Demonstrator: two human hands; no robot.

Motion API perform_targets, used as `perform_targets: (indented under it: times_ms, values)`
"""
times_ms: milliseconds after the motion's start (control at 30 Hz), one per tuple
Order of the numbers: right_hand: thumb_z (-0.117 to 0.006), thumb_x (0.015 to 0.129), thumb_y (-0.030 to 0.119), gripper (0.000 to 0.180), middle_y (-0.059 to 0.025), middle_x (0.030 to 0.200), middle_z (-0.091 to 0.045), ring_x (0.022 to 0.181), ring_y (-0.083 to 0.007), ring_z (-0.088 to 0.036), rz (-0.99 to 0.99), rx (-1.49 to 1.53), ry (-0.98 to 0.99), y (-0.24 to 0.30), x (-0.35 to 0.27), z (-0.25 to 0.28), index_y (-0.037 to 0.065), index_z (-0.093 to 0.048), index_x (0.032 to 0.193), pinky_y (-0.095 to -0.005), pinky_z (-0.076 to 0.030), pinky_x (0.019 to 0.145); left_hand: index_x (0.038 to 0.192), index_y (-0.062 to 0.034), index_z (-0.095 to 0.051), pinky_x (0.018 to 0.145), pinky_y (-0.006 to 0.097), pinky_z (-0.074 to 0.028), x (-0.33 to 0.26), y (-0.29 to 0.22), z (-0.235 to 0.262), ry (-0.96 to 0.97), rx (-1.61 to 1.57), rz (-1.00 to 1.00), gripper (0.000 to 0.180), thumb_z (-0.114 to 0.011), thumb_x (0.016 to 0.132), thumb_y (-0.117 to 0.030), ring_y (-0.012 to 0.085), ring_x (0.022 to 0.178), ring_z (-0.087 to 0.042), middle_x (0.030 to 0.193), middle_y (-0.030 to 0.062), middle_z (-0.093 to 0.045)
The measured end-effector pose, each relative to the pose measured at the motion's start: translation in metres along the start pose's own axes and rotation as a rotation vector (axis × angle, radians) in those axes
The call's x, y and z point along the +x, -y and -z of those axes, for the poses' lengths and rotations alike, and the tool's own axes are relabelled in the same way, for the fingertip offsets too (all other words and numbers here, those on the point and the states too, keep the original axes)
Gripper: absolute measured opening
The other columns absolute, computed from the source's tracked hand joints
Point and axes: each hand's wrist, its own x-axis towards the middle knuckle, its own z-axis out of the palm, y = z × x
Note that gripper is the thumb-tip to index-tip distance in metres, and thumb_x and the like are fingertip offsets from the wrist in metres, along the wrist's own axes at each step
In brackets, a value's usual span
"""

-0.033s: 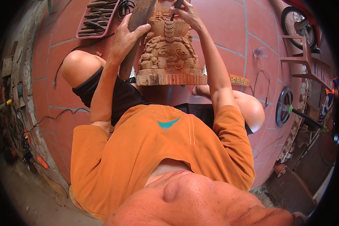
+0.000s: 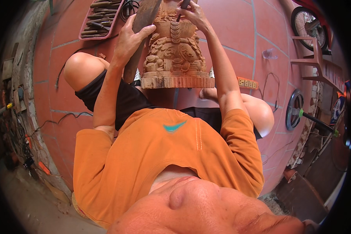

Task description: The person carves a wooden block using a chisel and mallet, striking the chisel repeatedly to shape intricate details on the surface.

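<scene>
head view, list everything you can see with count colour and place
wooden carving: 1, light brown, upright on the floor between the knees
wooden mallet: 1, dark brown, left of the carving, in the left hand
chisel: 1, dark, at the top of the carving, in the right hand
tool tray: 1, pink, upper left, holds chisels
power strip: 1, orange, on the floor right of the carving
tiled floor: red, under everything
stool: 1, reddish, right side
wheel: 1, black tyre, upper right
shirt: 1, orange, centre
shorts: 1, black
left hand: gripping the mallet
right hand: holding the chisel against the carving
</scene>
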Motion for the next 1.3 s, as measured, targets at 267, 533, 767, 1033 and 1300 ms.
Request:
perform_targets:
  times_ms: [267,533,767,1033,1300]
  values:
    - [-0.074,0.089,0.010,0.031,-0.0085,0.093,-0.066,0.084,-0.0198,-0.070,-0.113,0.095,0.009,0.003,0.000,0.002,0.003,-0.059,0.115,-0.0356,-0.060,0.070,0.131,0.0005,-0.057,0.063,0.025,-0.053,0.001,0.005,-0.002,-0.012,-0.015,-0.011,0.057,-0.077,0.090,-0.034,0.0096,0.077,-0.062,0.098,0.0054,-0.067]
    - [-0.073,0.088,0.005,0.027,-0.0070,0.094,-0.070,0.089,-0.0196,-0.071,-0.123,0.107,0.061,-0.009,-0.005,0.004,0.003,-0.062,0.112,-0.0354,-0.059,0.077,0.133,0.0012,-0.055,0.061,0.024,-0.051,0.000,0.009,-0.002,0.003,0.016,-0.029,0.061,-0.078,0.090,-0.034,0.0081,0.073,-0.062,0.095,0.0050,-0.068]
    - [-0.066,0.082,-0.011,0.024,-0.0086,0.096,-0.070,0.102,-0.0281,-0.073,-0.087,0.348,0.151,-0.031,-0.008,0.028,0.004,-0.058,0.099,-0.0391,-0.061,0.094,0.139,0.0039,-0.052,0.096,0.034,-0.051,0.001,0.000,-0.003,0.057,-0.012,0.043,0.072,-0.080,0.086,-0.036,0.0218,0.109,-0.067,0.119,0.0177,-0.070]
    - [-0.057,0.079,-0.017,0.028,-0.0092,0.093,-0.068,0.102,-0.0301,-0.073,-0.154,0.450,0.065,-0.008,-0.027,0.024,0.005,-0.053,0.095,-0.0399,-0.062,0.093,0.138,0.0044,-0.052,0.097,0.035,-0.050,0.001,0.004,-0.005,0.062,0.013,0.017,0.072,-0.079,0.086,-0.036,0.0238,0.110,-0.067,0.120,0.0188,-0.069]
    - [-0.056,0.077,-0.018,0.029,-0.0086,0.094,-0.067,0.103,-0.0299,-0.073,-0.127,0.519,0.000,-0.010,-0.036,0.018,0.006,-0.052,0.093,-0.0400,-0.062,0.092,0.137,-0.0018,-0.054,0.064,0.024,-0.050,0.000,0.005,-0.008,0.058,-0.005,-0.015,0.065,-0.079,0.088,-0.035,0.0078,0.075,-0.061,0.094,0.0044,-0.067]
